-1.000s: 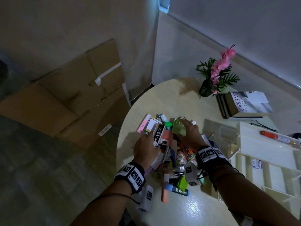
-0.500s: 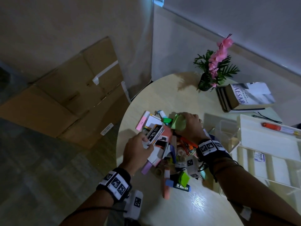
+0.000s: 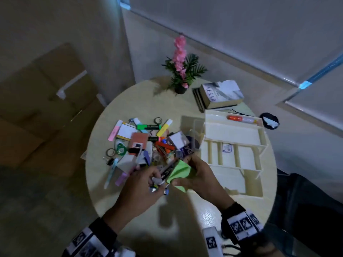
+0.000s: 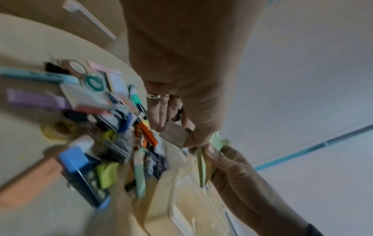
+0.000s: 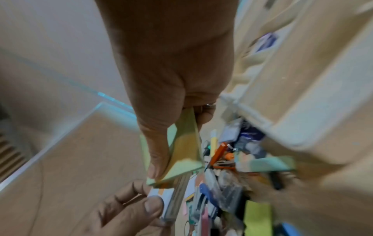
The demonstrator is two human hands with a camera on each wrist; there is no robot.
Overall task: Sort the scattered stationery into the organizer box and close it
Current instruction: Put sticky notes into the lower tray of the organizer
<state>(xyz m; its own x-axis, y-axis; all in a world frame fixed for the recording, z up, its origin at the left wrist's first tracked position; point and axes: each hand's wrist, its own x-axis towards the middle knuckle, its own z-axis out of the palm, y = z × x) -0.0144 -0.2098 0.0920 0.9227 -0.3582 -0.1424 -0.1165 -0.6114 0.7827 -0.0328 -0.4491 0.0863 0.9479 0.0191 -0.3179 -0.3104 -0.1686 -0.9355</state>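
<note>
Right hand [image 3: 199, 178]: raised over the near edge of the tabletop [image 3: 141, 93], back of the hand toward the head camera, forearm coming in from the lower right; thumb and fingers pinch a green sticky-note pad [image 3: 180, 173]. The right wrist view shows the thumb [image 5: 156, 153] lying along one face of the pad and the fingers behind the other face.
Left hand [image 3: 143, 188]: raised just left of the right hand, forearm entering from the lower left, fingers curled round a small flat dark pack with white lettering [image 3: 167, 172]; a few small bits also sit in the curled fingers, too blurred to name. In the left wrist view the thumb presses a flat grey piece [image 4: 174, 134] against the fingers.
Hands together: the pack's edge touches the green pad, the two hands nearly meeting.
Stationery pile [image 3: 148, 145]: spread on the middle of the tabletop, beyond the hands; a green highlighter [image 3: 148, 126], a pink note strip [image 3: 115, 132], a salmon pad [image 3: 139, 140], tape rolls and orange clips lie among it.
Organizer box [image 3: 233, 145]: cream, lid open, on the right of the tabletop just beside the pile; an orange marker [image 3: 235, 118] lies in its far tray.
Far edge: a potted pink flower [image 3: 181, 71] and a stack of books [image 3: 220, 95].
</note>
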